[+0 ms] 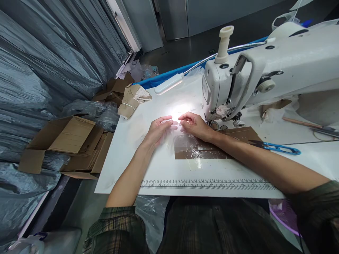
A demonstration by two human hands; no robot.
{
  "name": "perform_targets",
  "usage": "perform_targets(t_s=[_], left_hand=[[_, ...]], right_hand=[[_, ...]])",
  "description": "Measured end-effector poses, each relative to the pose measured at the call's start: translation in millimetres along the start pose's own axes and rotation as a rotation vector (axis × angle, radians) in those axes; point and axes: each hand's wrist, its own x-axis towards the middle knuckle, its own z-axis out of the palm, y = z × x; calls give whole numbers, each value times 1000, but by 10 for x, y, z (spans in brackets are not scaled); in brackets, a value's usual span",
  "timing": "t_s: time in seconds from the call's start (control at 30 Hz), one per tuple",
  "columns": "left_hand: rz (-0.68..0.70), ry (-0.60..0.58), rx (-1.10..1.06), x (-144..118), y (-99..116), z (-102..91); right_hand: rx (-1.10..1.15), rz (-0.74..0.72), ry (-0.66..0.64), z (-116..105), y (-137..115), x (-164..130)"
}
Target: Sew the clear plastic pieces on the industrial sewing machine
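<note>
My left hand (161, 130) is raised over the white sewing table, its fingers curled together around thin, see-through film (167, 140) that hangs below them. Close beside it, my right hand (195, 126) makes a pinch left of the needle area; glare hides what its fingertips hold, if anything. The two sets of fingertips nearly meet under the bright lamp. A brown cardboard sheet (212, 152) with shiny clear plastic on it lies below my right hand and forearm. The white sewing machine (214, 88) stands just to the right of my hands.
Blue thread snips (282, 148) lie right of my right forearm. A lamp (169, 84) on a bendable neck reaches over the table. A wrapped brown bundle (129, 102) sits at the back left corner. A printed ruler (206, 184) runs along the front edge. Open cardboard boxes (71, 135) stand left.
</note>
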Motion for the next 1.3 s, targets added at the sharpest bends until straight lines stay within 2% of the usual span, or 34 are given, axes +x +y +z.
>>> perform_targets(t_s=[0.13, 0.23, 0.33, 0.5, 0.57, 0.73, 0.97, 1.3], left_hand=[[-5, -18, -34, 6, -14, 2], [17, -37, -4, -21, -4, 17], [51, -42, 39, -61, 19, 45], [85, -64, 80, -95, 29, 70], [103, -81, 90, -93, 18, 66], [141, -97, 101, -86, -5, 47], [169, -104, 101, -120, 31, 63], [251, -59, 181, -101, -28, 100]], right_hand=[[-171, -165, 0, -18, 1, -3], [-304, -292, 51, -20, -23, -21], [-359, -375, 78, -20, -39, -38], [-429, -482, 51, -19, -34, -41], [-416, -458, 65, -11, -35, -37], [-231, -260, 69, 20, -46, -14], [-28, -69, 42, 32, -43, 9], [-56, -110, 29, 48, -51, -5]])
